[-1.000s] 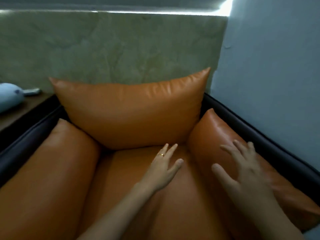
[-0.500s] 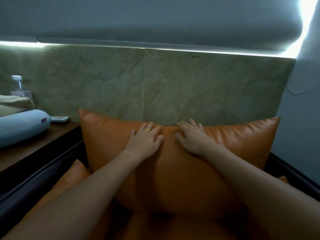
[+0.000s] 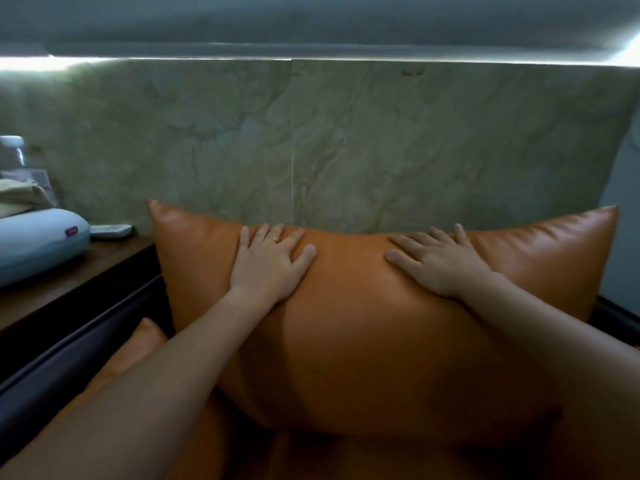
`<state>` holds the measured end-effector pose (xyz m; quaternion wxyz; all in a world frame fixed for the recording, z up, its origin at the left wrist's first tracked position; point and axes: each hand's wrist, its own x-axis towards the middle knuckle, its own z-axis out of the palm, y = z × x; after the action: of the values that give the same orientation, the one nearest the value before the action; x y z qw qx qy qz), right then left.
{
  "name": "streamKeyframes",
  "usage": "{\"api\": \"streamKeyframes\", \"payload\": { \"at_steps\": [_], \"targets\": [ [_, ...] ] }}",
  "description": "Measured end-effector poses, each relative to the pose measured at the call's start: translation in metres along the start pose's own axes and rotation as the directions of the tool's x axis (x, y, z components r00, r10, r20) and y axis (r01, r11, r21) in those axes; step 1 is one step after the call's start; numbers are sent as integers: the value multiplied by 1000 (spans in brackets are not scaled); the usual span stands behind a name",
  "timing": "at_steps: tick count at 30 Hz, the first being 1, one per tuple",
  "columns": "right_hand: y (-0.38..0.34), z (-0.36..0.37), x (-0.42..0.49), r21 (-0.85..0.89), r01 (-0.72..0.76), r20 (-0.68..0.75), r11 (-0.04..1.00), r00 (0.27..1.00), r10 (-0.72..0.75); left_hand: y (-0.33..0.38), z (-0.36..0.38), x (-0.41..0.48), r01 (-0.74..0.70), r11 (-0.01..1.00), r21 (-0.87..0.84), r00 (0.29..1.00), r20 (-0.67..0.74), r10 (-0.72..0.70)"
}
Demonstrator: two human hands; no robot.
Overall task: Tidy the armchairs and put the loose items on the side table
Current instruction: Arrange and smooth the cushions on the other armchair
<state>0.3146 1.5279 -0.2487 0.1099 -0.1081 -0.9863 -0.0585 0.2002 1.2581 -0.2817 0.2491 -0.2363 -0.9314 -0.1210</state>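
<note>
An orange leather back cushion (image 3: 363, 341) stands upright in the armchair against a marbled green wall. My left hand (image 3: 270, 265) lies flat on its upper left part, fingers spread, a ring on one finger. My right hand (image 3: 438, 263) lies flat on its upper right part, fingers straight. Both palms press the cushion near its top edge, a hand's width apart. The orange left arm cushion (image 3: 138, 344) shows beneath my left forearm. To the left is the dark wooden side table (image 3: 69, 282).
On the side table lie a pale blue neck pillow (image 3: 34, 244), a white remote (image 3: 110, 231), a folded beige cloth (image 3: 20, 199) and a clear bottle (image 3: 14, 154). The chair's black frame (image 3: 79, 344) runs beside the table. A pale wall closes the right side.
Both hands went from the seat and right arm cushion up to the back cushion, then spread apart along its top. The view tilted up and closer.
</note>
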Motion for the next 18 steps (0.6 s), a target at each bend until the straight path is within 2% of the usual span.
{"api": "streamKeyframes", "payload": {
  "at_steps": [5,11,18],
  "targets": [
    [61,-10,-14,-114,-154,14,981,988,156,-42,-9,-1,25,986,163,999,-40,-19],
    [102,-17,-28,-32,-328,-12,944,945,328,-71,-12,0,120,972,202,993,-40,-114],
    [129,-21,-29,13,-429,-21,903,903,429,-105,-22,16,220,954,205,975,-8,-223]
  ]
}}
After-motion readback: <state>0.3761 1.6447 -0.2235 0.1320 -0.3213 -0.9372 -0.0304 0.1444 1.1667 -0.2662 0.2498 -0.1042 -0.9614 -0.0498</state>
